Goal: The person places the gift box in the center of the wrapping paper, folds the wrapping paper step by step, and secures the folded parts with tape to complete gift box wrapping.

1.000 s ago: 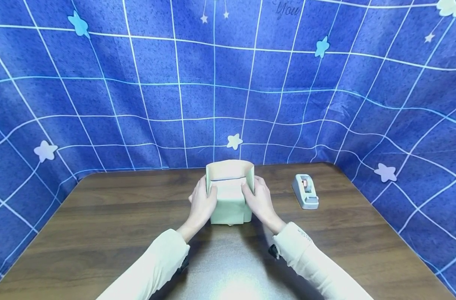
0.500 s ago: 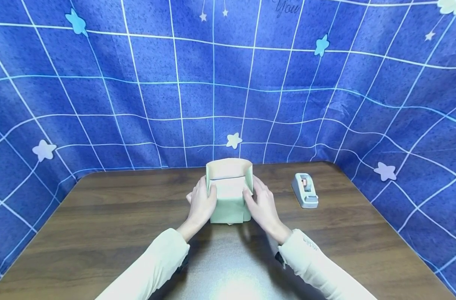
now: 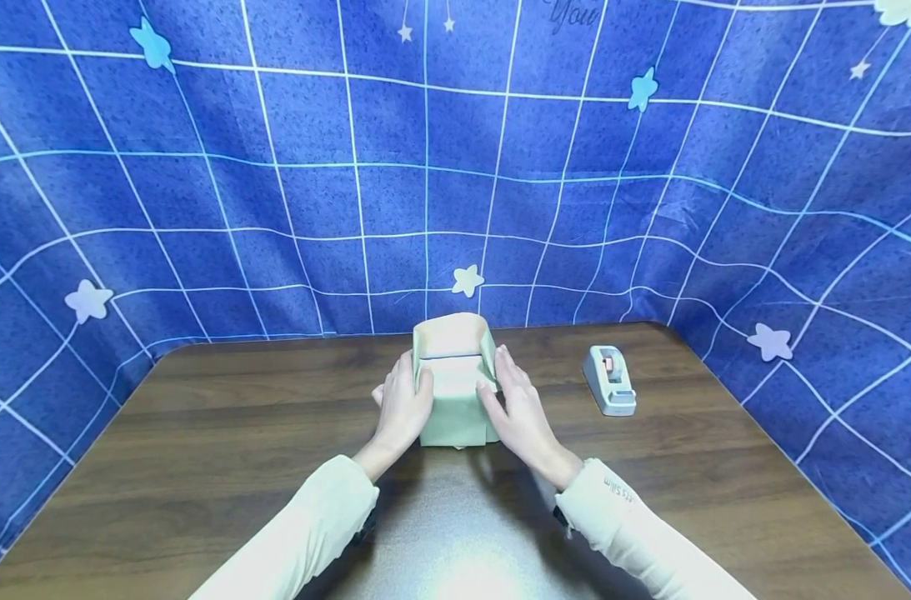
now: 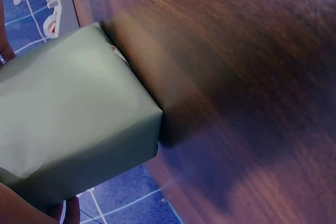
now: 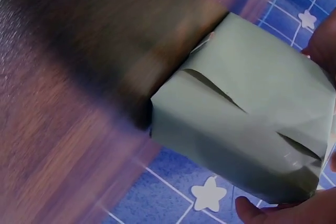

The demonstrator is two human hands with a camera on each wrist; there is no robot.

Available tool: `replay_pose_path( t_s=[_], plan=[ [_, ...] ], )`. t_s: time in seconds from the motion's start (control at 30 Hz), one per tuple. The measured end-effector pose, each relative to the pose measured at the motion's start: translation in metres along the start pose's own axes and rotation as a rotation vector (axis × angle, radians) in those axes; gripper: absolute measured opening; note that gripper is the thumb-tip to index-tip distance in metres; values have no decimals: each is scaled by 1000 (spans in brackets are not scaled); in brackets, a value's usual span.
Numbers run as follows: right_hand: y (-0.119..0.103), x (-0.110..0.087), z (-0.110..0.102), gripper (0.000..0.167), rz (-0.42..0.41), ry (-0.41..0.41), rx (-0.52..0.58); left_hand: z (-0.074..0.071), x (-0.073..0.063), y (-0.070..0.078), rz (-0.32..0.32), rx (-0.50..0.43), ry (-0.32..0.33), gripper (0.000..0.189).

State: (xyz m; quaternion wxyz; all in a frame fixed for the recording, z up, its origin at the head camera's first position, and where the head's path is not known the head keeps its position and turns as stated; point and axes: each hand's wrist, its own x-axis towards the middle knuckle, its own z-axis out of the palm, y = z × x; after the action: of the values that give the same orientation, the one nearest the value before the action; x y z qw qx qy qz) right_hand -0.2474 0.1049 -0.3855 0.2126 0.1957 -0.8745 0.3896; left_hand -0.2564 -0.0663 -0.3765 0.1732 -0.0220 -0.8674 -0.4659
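Observation:
A box-like package wrapped in pale green paper stands at the middle of the table in the head view. Its upper end has paper walls rising around a pale inner surface. My left hand grips the package's left side, thumb on the front edge; its other fingers are mostly hidden. On the right, my right hand has straight fingers against the side flap, which leans inward, and its thumb lies at the front face. In the right wrist view, the package shows an overlapping paper seam with two gaps.
A pale blue tape dispenser with a small roll stands to the right of the package. The brown wooden table reaches back to a blue gridded cloth with stars on it.
My right hand first shifts a little outward, then its fingers press the right paper flap inward, so the open end looks narrower. The left hand stays nearly where it was.

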Motion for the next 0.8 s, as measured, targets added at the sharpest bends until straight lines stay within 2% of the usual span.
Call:
replay_pose_path(
  t_s=[0.17, 0.3, 0.4, 0.5, 0.63, 0.73, 0.8],
  plan=[
    [5, 8, -4, 41, 23, 98, 83, 0, 0, -1, 2, 9, -1, 39],
    [10, 15, -9, 36, 72, 175, 226, 0, 1, -2, 9, 12, -1, 39],
    [13, 20, -12, 28, 98, 189, 324, 0, 0, -2, 14, 11, 1, 39],
    [16, 24, -11, 24, 152, 155, 403, 0, 0, -2, 17, 9, 0, 38],
    [23, 27, -7, 32, 241, 70, 493, 0, 0, -3, 16, 11, -3, 38],
    [54, 30, 7, 37, 223, -9, 590, 0, 0, -4, 15, 14, 0, 38],
    [59, 32, 8, 39, 241, -72, 637, 0, 1, -4, 15, 16, 1, 38]
  ],
)
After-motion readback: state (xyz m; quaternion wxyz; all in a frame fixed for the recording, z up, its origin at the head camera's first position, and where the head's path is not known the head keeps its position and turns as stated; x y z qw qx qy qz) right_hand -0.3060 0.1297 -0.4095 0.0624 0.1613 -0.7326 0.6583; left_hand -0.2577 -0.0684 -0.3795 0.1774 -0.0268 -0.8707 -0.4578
